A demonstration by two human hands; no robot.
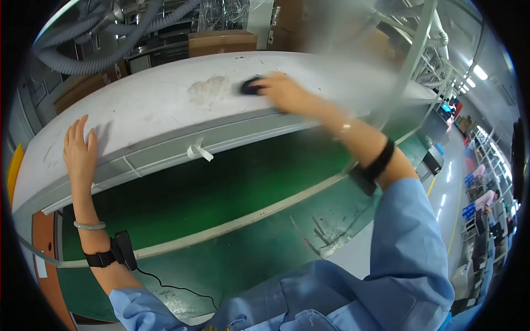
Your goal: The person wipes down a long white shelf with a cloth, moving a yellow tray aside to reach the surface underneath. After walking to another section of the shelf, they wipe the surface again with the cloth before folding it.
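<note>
A long white shelf (154,105) spans the view above a green surface (221,193). Ribbed grey hose (77,65) and a cardboard box (221,44) crowd its far side. Between the hands, open shelf bears a brownish patch (208,91). The left hand (80,151) spreads, holding nothing, across the front edge; the blurred right hand (287,94) grips a small dark object (252,86) right of the patch.
</note>
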